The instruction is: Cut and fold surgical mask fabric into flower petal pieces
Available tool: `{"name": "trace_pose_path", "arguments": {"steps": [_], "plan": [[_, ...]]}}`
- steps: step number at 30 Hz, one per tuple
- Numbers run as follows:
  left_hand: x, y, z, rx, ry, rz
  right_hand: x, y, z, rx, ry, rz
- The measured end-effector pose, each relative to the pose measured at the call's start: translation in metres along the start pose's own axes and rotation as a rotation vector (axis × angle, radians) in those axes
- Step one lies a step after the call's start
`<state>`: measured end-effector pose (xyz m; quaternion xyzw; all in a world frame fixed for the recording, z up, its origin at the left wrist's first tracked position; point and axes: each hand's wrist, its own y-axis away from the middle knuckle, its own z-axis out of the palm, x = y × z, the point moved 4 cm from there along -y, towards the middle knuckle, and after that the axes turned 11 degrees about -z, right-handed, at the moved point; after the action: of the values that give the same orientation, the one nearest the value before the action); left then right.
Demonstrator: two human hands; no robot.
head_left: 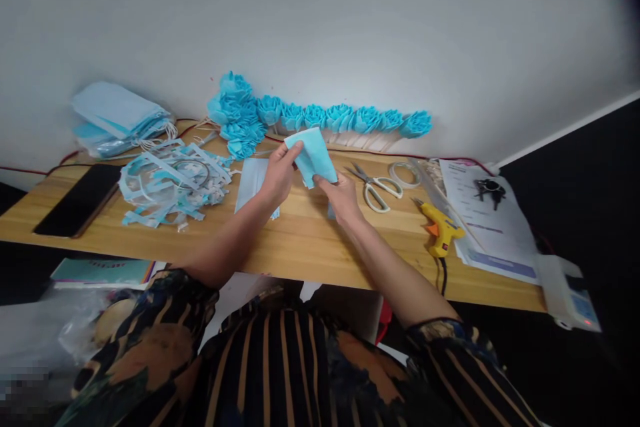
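Observation:
Between my two hands is a light-blue piece of mask fabric (315, 155), folded into a rough rectangle and held above the table. My left hand (281, 172) pinches its left edge with the thumb on top. At its lower right corner, my right hand (344, 197) grips it between thumb and fingers. Beneath my left hand lies a stack of flat pale-blue pieces (249, 182), partly covered. Scissors (376, 187) with white handles rest to the right of my right hand, their blades apart.
Blue fabric flowers (340, 118) on sticks line the wall. On the left are face masks (117, 114), a heap of cut strips (170, 184) and a phone (79, 200). To the right lie a tape roll (406, 174), a yellow glue gun (440, 228), papers (480, 214) and keys (490, 191).

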<state>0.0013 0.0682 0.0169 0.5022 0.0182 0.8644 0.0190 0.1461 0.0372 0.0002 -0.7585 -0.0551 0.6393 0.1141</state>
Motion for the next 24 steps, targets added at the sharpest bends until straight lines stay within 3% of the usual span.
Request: {"name": "trace_pose_path", "arguments": {"steps": [5,10,15,18,21,24], "plan": [[-0.009,-0.006,-0.009,0.113,0.060,0.022,-0.007,0.004,0.006,-0.025,0.511,-0.265],[-0.009,-0.002,-0.010,0.158,-0.031,0.028,-0.003,0.015,0.029,-0.175,0.691,-0.374],[-0.006,0.002,-0.006,0.150,-0.173,0.045,-0.003,0.022,0.035,-0.212,0.654,-0.327],[0.000,0.003,-0.007,0.175,-0.297,0.112,-0.006,0.022,0.025,-0.360,0.518,-0.223],[0.008,0.005,-0.006,0.181,-0.428,0.196,-0.020,0.013,0.002,-0.506,0.326,-0.216],[0.010,0.009,-0.001,0.145,-0.493,0.230,-0.042,-0.007,-0.032,-0.218,0.289,-0.333]]}}
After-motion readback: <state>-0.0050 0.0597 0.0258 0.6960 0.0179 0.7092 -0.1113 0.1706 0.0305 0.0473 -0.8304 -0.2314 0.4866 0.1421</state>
